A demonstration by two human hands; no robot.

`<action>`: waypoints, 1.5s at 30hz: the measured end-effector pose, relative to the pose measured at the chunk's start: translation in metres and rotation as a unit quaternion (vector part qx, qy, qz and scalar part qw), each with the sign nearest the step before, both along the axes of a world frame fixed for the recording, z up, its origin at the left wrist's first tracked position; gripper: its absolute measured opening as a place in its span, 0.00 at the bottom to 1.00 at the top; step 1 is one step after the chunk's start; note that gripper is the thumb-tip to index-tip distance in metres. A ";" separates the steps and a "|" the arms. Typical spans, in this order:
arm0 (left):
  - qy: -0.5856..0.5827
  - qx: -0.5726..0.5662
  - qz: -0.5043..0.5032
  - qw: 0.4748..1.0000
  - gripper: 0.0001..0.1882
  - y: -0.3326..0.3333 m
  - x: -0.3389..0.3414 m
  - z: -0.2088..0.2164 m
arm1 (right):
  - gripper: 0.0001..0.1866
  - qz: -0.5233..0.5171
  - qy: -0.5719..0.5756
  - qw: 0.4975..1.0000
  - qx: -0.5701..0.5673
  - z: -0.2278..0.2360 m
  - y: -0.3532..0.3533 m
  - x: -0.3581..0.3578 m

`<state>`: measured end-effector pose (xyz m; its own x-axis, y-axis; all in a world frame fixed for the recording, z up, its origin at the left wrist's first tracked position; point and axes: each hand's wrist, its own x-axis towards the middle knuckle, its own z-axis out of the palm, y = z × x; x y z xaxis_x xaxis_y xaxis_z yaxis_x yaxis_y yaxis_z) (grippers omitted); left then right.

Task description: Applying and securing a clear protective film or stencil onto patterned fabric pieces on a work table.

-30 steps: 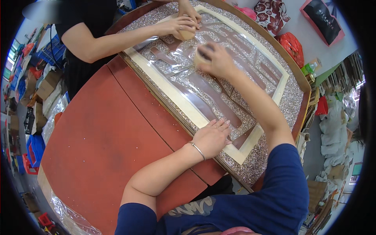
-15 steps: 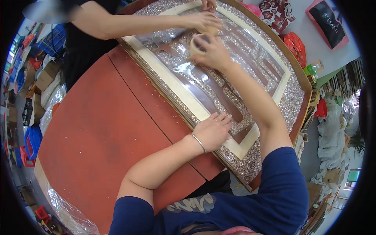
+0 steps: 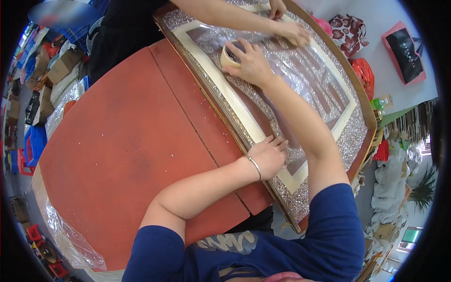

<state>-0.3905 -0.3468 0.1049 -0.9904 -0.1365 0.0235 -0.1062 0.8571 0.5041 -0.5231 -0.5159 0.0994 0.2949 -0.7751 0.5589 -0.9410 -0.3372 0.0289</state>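
My right hand (image 3: 253,65) is closed around a cream roll of tape (image 3: 227,61), just over the far left part of a clear plastic sheet (image 3: 292,75). The sheet covers a brown stencil-like panel with long cut-outs, edged by cream tape strips (image 3: 296,184). My left hand (image 3: 268,157) lies with its fingers stretched out on the near left edge of that panel. Glittery granules (image 3: 300,204) surround and underlie it in a wooden-rimmed tray (image 3: 358,94). Across the tray, a co-worker's one hand (image 3: 295,34) presses on the sheet and the other (image 3: 278,8) is at the far edge.
A red-brown tabletop (image 3: 127,150) spreads to the left, with a seam and small specks. Beyond the tray's right rim are a red plastic bag (image 3: 362,77) and a pink and black bag (image 3: 405,54). Boxes and blue crates (image 3: 35,145) crowd the left floor.
The co-worker's hand has moved from beside the tape roll to the right across the sheet. My right hand still holds the roll, and my left hand stays on the panel's edge.
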 end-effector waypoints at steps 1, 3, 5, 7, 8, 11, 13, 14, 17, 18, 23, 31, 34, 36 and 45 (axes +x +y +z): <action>0.003 0.003 0.010 1.000 0.22 0.000 0.004 -0.004 | 0.37 0.008 0.001 1.000 -0.002 0.005 0.006 0.004; 0.014 0.007 0.029 0.999 0.23 -0.003 0.010 -0.010 | 0.37 0.093 0.000 0.991 0.100 0.021 0.048 -0.007; -0.002 0.020 0.019 1.000 0.23 -0.002 0.005 -0.009 | 0.37 0.148 0.021 0.975 0.163 0.042 0.094 -0.034; -0.012 0.023 0.003 1.000 0.23 -0.004 0.004 0.001 | 0.38 0.161 0.049 0.970 0.177 0.052 0.119 -0.046; -0.032 0.021 -0.014 0.999 0.24 -0.005 0.006 0.004 | 0.39 0.174 0.066 0.965 0.185 0.055 0.122 -0.047; -0.036 0.012 -0.018 0.999 0.25 -0.002 0.002 0.001 | 0.39 0.159 0.060 0.975 0.142 0.042 0.090 -0.033; -0.019 0.011 -0.012 1.000 0.25 -0.002 0.004 -0.007 | 0.39 0.136 0.035 0.987 0.073 0.022 0.047 -0.005; -0.016 -0.001 -0.009 1.000 0.24 -0.001 0.004 -0.009 | 0.38 0.111 0.040 0.992 0.055 0.017 0.026 0.004; 0.011 -0.007 0.007 1.000 0.22 0.004 -0.001 -0.011 | 0.38 0.055 0.049 0.996 0.040 0.011 -0.007 0.011; 0.011 -0.008 0.012 1.000 0.22 0.004 0.002 -0.011 | 0.38 0.024 0.040 0.998 0.041 0.010 -0.011 0.017; -0.001 -0.019 0.017 1.000 0.23 0.002 0.003 -0.014 | 0.38 0.095 0.020 0.987 0.125 0.028 0.061 -0.005; -0.025 0.001 -0.001 1.000 0.25 -0.001 0.007 -0.001 | 0.42 0.077 0.055 0.971 0.218 0.040 0.159 -0.046; -0.017 -0.007 0.000 1.000 0.24 0.002 0.004 -0.007 | 0.40 0.034 0.024 0.990 0.136 0.028 0.099 -0.015; -0.015 -0.016 0.000 1.000 0.24 0.004 0.003 -0.009 | 0.38 0.013 0.022 0.996 0.086 0.014 0.048 0.002; -0.011 -0.018 0.049 0.999 0.23 0.006 0.007 -0.012 | 0.38 0.048 0.033 0.976 0.208 0.043 0.146 -0.043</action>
